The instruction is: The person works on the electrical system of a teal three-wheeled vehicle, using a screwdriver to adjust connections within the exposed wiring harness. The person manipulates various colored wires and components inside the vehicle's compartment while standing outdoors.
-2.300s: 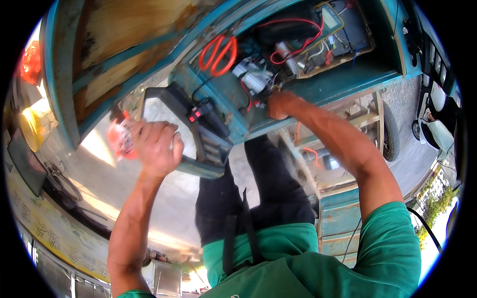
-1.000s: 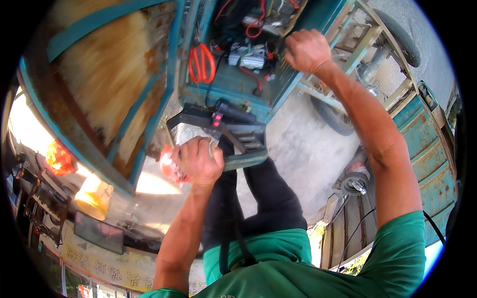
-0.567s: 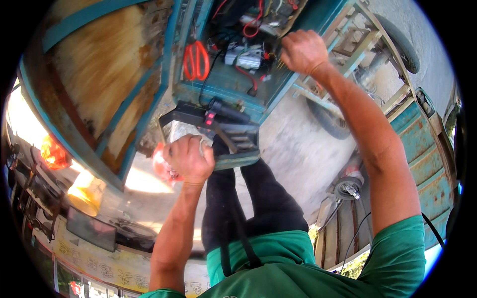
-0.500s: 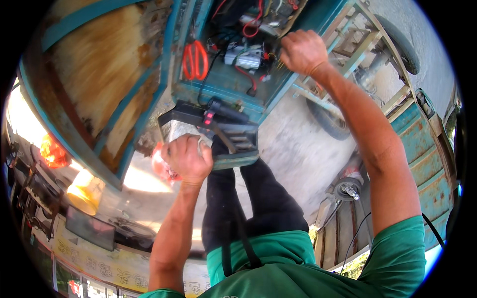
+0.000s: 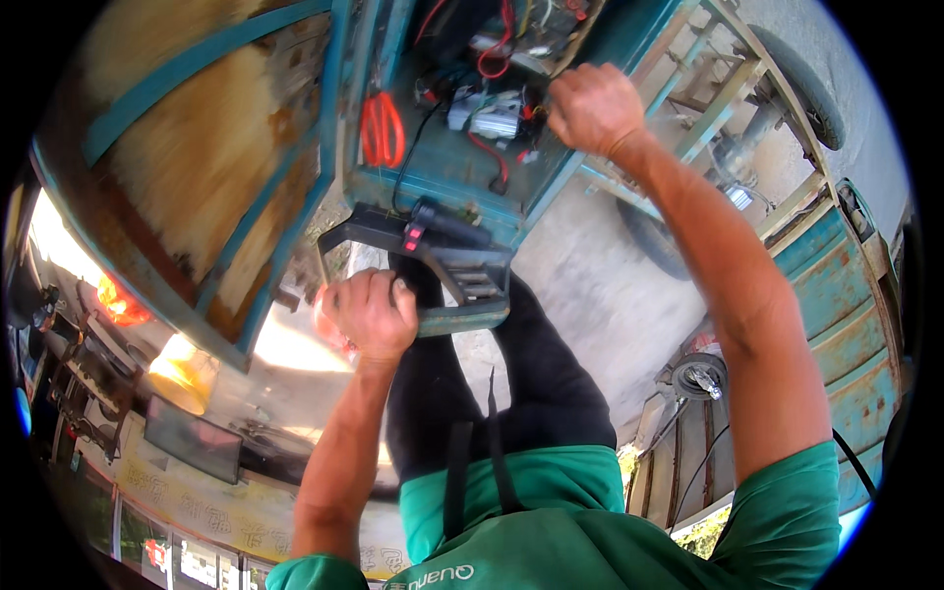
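My left hand (image 5: 372,310) is closed on a black-and-teal angular frame (image 5: 462,317) with a red-buttoned switch (image 5: 413,236); a blurred pink object (image 5: 334,329) shows behind the hand. My right hand (image 5: 595,106) is curled at the right edge of an open teal compartment (image 5: 413,182), apparently gripping it. Inside are a silver finned unit (image 5: 492,116), tangled black and red wires and, higher up, a cluttered tray (image 5: 536,39). Orange-handled scissors (image 5: 382,130) hang at the compartment's left side, beside a rusty open panel (image 5: 187,177).
A metal cart frame (image 5: 728,88) with tyres (image 5: 806,88) is at the right, above ribbed teal side panels (image 5: 836,324). A yellow bucket (image 5: 182,374), red bag (image 5: 123,300), dark flat panel (image 5: 192,438) and signboard (image 5: 246,516) are at lower left. My legs are below.
Since 2.3 seconds ago my right hand has left the silver unit for the compartment's right edge. The view has turned. My left hand stays on the frame, with little movement in the last second.
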The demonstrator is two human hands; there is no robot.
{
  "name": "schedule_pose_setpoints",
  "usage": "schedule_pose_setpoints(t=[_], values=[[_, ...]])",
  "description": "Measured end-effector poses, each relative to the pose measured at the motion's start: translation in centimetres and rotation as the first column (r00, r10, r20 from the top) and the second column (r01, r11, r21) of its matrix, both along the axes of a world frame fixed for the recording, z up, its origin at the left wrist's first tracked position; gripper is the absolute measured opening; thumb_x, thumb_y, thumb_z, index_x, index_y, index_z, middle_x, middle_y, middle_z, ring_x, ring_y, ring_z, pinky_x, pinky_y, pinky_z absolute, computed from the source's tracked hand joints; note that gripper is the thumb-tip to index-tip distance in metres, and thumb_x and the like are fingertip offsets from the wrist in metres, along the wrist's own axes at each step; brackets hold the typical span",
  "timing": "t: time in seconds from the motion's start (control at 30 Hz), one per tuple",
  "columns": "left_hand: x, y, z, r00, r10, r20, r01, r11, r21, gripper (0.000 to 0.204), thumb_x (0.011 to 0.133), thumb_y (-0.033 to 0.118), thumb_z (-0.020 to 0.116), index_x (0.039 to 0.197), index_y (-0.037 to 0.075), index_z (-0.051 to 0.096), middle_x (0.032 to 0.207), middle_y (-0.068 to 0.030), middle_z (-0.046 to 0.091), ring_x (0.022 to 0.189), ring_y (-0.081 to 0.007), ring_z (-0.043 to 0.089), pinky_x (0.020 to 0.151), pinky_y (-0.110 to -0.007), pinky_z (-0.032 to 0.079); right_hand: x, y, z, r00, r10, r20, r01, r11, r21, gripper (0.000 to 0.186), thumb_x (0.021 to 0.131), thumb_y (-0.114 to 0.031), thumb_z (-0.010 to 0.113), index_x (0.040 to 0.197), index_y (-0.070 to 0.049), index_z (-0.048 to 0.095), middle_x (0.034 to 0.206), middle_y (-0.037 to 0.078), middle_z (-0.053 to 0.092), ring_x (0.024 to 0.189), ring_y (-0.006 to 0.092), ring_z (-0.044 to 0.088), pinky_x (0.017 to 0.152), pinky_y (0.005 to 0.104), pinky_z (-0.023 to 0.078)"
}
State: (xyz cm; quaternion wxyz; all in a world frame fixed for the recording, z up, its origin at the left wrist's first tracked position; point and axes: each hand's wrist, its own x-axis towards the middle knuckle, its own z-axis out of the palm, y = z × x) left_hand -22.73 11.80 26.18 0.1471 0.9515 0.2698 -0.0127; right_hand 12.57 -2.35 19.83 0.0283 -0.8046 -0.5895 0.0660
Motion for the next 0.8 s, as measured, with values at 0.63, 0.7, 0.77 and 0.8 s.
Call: schedule_pose_setpoints(t=[0.63, 0.7, 0.77, 0.8], values=[[4.6, 1.5, 0.1, 0.989, 0.039, -0.146, -0.122, 0.776, -0.619, 0.018, 0.076, 0.010, 0.063, 0.094, 0.006, 0.064, 0.094, -0.0088, 0.062, 0.090, -0.0279, 0.058, 0.085, -0.039, 0.040, 0.6, -0.4, -0.5, 0.995, -0.090, -0.032, 0.090, 0.996, -0.004, 0.010, 0.066, -0.021, 0.062, 0.070, -0.012, 0.059, 0.071, 0.001, 0.055, 0.076, 0.0188, 0.056, 0.071, 0.0318, 0.042], [6.6, 1.7, -0.6, 0.997, 0.001, -0.075, -0.055, 0.696, -0.716, 0.021, 0.078, 0.005, 0.062, 0.099, 0.001, 0.062, 0.094, -0.0134, 0.061, 0.089, -0.0314, 0.059, 0.080, -0.038, 0.046, 0.7, -0.3, -0.3, 0.992, -0.122, -0.030, 0.121, 0.992, -0.041, 0.010, 0.066, -0.021, 0.062, 0.070, -0.011, 0.060, 0.071, 0.002, 0.057, 0.076, 0.0201, 0.056, 0.070, 0.0325, 0.042], [8.2, 1.6, -0.9, 0.997, 0.019, -0.077, -0.070, 0.652, -0.755, 0.021, 0.078, 0.004, 0.062, 0.099, 0.001, 0.062, 0.093, -0.0132, 0.061, 0.086, -0.0306, 0.059, 0.078, -0.037, 0.047, -0.1, 0.1, -0.2, 0.973, -0.212, -0.096, 0.210, 0.977, -0.021, 0.010, 0.067, -0.020, 0.061, 0.071, -0.010, 0.060, 0.072, 0.004, 0.057, 0.075, 0.0224, 0.057, 0.070, 0.0344, 0.043], [8.9, 1.5, -1.2, 0.996, 0.028, -0.079, -0.079, 0.629, -0.773, 0.020, 0.078, 0.004, 0.062, 0.098, 0.002, 0.062, 0.092, -0.0131, 0.061, 0.084, -0.0302, 0.060, 0.078, -0.036, 0.047, -0.7, 1.0, -0.1, 0.946, -0.281, -0.162, 0.287, 0.958, 0.012, 0.010, 0.068, -0.019, 0.060, 0.072, -0.009, 0.060, 0.072, 0.006, 0.058, 0.074, 0.0240, 0.058, 0.070, 0.0359, 0.044]])
